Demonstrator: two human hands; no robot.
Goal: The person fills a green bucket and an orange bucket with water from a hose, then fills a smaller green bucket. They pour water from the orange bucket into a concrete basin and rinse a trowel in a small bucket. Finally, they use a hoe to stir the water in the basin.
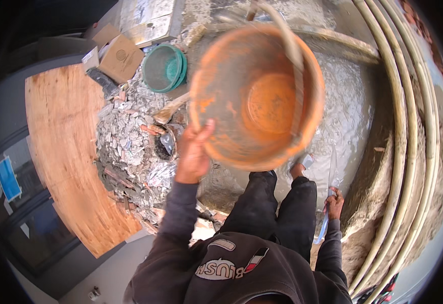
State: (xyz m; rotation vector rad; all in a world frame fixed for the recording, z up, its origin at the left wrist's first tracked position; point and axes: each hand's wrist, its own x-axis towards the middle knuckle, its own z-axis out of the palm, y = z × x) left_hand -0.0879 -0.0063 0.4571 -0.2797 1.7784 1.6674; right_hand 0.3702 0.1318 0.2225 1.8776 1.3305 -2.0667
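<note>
My left hand (195, 154) grips the rim of a large orange plastic tub (274, 102) that is smeared with grey residue and blurred by motion. Held up, the tub shows its inside to the camera, and a pale wooden strip or stick (295, 49) crosses its right part. Low on the right, my right hand (334, 203) is closed around the end of a clear plastic hose (333, 167) or a similar thin strip; a blue length hangs below the hand. Beyond it lies wet grey cement mix (339, 102). The tub hides much of the ground behind it.
Broken rubble (120, 133) lies on the left, with green plastic baskets (164, 68), a cardboard box (120, 57) and a small bucket (165, 144) around it. A plywood sheet (69, 152) stands further left. Long bamboo poles (400, 114) curve along the right. My feet are beside the wet mix.
</note>
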